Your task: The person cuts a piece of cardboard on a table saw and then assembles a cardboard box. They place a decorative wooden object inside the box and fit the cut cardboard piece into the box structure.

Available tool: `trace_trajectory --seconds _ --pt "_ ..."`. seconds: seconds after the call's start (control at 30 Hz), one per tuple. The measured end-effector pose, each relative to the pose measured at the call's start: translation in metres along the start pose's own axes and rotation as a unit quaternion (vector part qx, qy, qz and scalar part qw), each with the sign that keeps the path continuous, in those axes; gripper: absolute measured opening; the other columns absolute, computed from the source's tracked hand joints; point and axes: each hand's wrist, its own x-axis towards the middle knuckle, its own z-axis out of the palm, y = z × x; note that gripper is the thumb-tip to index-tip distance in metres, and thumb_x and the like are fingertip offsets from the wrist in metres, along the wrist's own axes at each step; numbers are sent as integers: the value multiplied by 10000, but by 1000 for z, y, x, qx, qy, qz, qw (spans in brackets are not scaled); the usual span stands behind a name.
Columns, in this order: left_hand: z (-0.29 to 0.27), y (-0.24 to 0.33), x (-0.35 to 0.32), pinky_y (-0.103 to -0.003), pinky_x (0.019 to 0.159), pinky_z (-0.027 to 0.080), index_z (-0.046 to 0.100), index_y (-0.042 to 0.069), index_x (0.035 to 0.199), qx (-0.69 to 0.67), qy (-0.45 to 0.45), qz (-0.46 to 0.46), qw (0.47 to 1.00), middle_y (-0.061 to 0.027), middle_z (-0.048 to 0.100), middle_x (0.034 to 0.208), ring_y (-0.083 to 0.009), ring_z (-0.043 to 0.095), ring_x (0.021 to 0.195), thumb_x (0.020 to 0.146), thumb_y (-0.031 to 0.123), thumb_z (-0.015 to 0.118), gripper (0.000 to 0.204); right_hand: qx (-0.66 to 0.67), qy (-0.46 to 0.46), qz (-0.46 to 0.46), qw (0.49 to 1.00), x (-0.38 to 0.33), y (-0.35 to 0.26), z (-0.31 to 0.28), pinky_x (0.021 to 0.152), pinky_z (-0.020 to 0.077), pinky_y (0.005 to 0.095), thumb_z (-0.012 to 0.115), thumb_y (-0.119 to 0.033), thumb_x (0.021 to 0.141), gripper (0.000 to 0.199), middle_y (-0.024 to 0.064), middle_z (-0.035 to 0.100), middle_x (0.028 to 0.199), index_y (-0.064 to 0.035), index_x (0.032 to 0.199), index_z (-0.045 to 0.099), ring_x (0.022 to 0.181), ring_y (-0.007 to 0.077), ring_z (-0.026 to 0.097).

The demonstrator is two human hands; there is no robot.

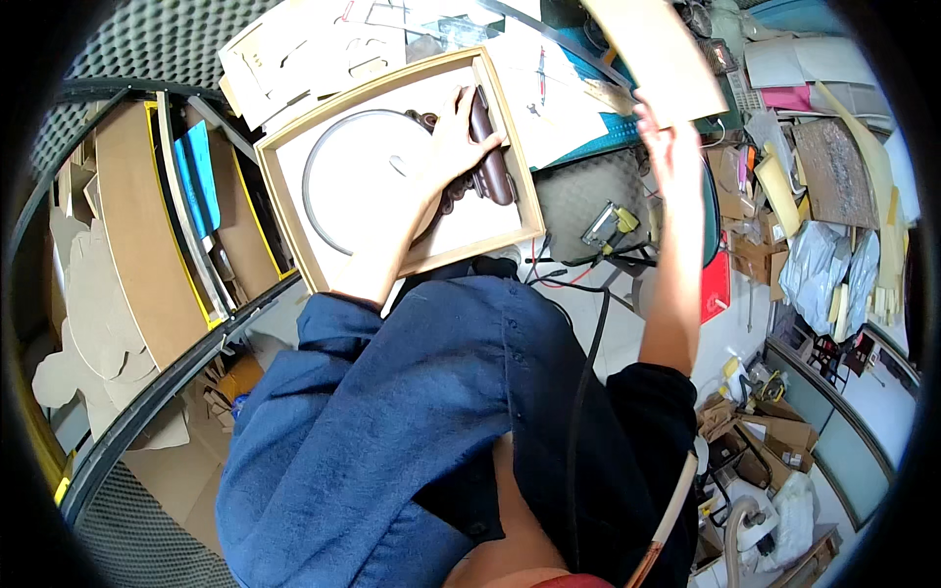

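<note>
A shallow wooden box (328, 108) stands in front of me, its floor pale. Inside it lie a large round disc (358, 176) with a dark rim and a dark brown moulded piece (495, 181) with a thick bar and scrolled edges. My left hand (453, 147) rests over this brown piece, thumb and fingers spread, the thumb lying across the bar. Out to the right, my right hand (670, 152) has its fingers at the lower edge of a pale wooden panel (662, 59) and holds it raised and tilted. The panel's top runs out of view.
Papers (559, 118) and a green cutting mat (613, 137) lie right of the box. A yellow-and-grey power tool (613, 227) with cables sits nearby. Boards fill a rack (181, 206) at left. Plastic bags (816, 263) and offcuts crowd the right. A black cable (593, 353) hangs past me.
</note>
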Motion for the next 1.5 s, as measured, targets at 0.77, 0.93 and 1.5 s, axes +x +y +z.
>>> trace_trajectory --seconds 0.77,0.93,1.5 --pt "10 -26 62 -412 1028 381 631 6 1177 -28 33 -120 992 -223 569 1218 -345 523 1172 861 446 625 542 -34 -72 245 966 26 165 6 972 485 375 528 -317 976 548 175 529 1334 18 1384 381 1157 268 582" --pt "10 -33 69 -399 1019 396 639 17 1189 -48 17 -129 990 -243 569 1206 -335 540 1159 865 502 615 584 -91 -112 230 962 -33 155 -5 915 501 347 503 -313 990 457 162 578 1276 -23 1340 452 1098 237 616" --pt "22 -39 71 -341 931 463 655 27 1132 -27 34 -181 983 -146 683 1066 -245 632 1033 864 509 631 552 -268 -114 52 955 -132 170 1 916 485 298 610 -94 907 380 128 665 1146 -35 1279 566 1065 199 633"
